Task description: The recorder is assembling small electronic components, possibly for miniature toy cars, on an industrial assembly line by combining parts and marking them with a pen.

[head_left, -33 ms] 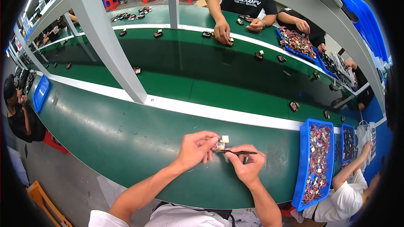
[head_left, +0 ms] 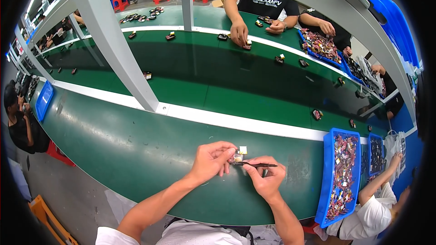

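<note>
Black and slim, the tweezer-like tool (head_left: 261,165) lies almost level in my view, pinched between the thumb and fingers of the right hand (head_left: 268,174). The left hand (head_left: 210,161) has thumb and fingertips closed on a small electronic module (head_left: 236,158), held just above the green workbench (head_left: 136,138) and in front of the person's body. The tool's left end meets the module's near edge, or passes just in front of it; from this camera I can't tell which.

The module shows pinkish and pale parts, with a white square tab (head_left: 243,150) standing out at its far side. I'd judge it very light, with a stiff body and more delicate bits attached, so I'd treat the tab and anything thin around it as easy to bend or tear. For a hold I'd choose the firm side edges, as the left fingers seem to, and press only lightly; smooth faces that small could slip or twist. The tool looks rigid and light, best gripped along its shaft, well back from the end.

To the right, a blue tray (head_left: 326,177) stands on the bench, heaped with small reddish parts, well apart from the right hand.
</note>
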### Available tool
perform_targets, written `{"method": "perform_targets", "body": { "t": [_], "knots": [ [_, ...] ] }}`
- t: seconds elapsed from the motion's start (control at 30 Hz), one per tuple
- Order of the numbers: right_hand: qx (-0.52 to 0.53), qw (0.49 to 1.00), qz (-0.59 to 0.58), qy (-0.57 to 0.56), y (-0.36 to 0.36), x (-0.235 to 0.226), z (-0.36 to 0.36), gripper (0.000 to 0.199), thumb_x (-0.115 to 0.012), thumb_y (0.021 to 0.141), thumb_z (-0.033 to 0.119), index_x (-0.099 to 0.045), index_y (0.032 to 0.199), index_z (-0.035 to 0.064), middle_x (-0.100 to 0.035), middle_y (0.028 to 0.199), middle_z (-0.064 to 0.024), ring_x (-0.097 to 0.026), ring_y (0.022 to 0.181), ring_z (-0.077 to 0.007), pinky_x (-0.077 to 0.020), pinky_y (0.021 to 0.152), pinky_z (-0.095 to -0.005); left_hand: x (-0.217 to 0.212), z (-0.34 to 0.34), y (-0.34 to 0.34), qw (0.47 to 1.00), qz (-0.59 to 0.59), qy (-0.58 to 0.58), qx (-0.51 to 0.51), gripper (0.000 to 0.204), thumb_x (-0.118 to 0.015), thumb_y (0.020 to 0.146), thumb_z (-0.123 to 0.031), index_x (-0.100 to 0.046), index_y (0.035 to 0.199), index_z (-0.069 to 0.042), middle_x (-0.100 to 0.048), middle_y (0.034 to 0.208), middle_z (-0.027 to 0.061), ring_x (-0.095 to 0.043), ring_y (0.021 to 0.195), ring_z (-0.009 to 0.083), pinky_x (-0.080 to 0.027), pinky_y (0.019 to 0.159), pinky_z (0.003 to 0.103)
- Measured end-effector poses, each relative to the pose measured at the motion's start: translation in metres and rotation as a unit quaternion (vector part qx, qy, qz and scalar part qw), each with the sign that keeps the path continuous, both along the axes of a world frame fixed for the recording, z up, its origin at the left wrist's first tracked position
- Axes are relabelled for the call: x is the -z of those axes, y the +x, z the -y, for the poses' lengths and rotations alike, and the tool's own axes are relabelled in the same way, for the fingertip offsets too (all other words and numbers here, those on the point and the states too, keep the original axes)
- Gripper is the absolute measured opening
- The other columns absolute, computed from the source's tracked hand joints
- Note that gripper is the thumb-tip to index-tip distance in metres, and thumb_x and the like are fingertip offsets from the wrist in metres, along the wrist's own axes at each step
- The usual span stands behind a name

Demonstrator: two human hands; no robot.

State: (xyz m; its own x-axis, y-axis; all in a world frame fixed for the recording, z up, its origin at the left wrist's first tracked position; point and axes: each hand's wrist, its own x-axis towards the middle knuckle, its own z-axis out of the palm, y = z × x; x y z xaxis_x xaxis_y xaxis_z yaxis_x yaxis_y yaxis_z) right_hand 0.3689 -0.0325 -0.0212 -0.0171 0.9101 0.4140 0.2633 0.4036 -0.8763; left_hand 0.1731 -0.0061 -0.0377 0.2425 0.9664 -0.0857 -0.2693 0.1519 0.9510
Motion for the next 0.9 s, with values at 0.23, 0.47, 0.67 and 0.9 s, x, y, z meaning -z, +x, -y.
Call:
{"method": "perform_targets", "body": {
  "t": [0.23,0.47,0.67,0.9],
  "knots": [
    [-0.009,0.996,0.036,0.080,-0.0022,0.0000,-0.0022,0.016,-0.083,0.074,-0.004,-0.071,0.082,0.0019,-0.077,0.084,-0.0115,-0.047,0.044,-0.0029,-0.0349,0.044,-0.0195,-0.0051,0.0018,0.0014,1.000,0.001,-0.006,-0.003,0.019,-0.060,0.101,-0.007,-0.067,0.113,0.007,-0.068,0.080,0.0084,-0.062,0.053,0.0100,-0.043,0.041,0.022],
    [-0.020,0.994,0.046,0.095,-0.0010,0.0002,-0.0028,0.015,-0.082,0.074,-0.004,-0.071,0.081,0.0027,-0.077,0.084,-0.0126,-0.048,0.042,-0.0032,-0.0356,0.043,-0.0199,-0.0010,0.0004,0.0010,1.000,-0.003,-0.003,0.005,0.020,-0.059,0.103,-0.009,-0.067,0.113,0.007,-0.070,0.085,0.0107,-0.064,0.055,0.0121,-0.047,0.042,0.023],
    [-0.023,0.993,0.053,0.106,-0.0005,-0.0026,-0.0037,0.015,-0.081,0.075,-0.005,-0.070,0.078,0.0043,-0.077,0.083,-0.0119,-0.049,0.041,-0.0039,-0.0365,0.042,-0.0201,-0.0035,-0.0002,0.0019,1.000,-0.009,-0.013,0.015,0.021,-0.063,0.100,-0.007,-0.066,0.115,0.007,-0.071,0.086,0.0112,-0.065,0.057,0.0121,-0.048,0.043,0.023],
    [-0.027,0.990,0.056,0.127,-0.0007,-0.0009,-0.0052,0.014,-0.081,0.075,-0.005,-0.071,0.078,0.0047,-0.078,0.083,-0.0117,-0.048,0.041,-0.0046,-0.0367,0.042,-0.0209,-0.0066,0.0001,0.0061,0.999,-0.044,-0.023,0.019,0.025,-0.071,0.093,-0.003,-0.066,0.116,0.007,-0.072,0.081,0.0092,-0.064,0.058,0.0091,-0.045,0.043,0.022]
  ]
}}
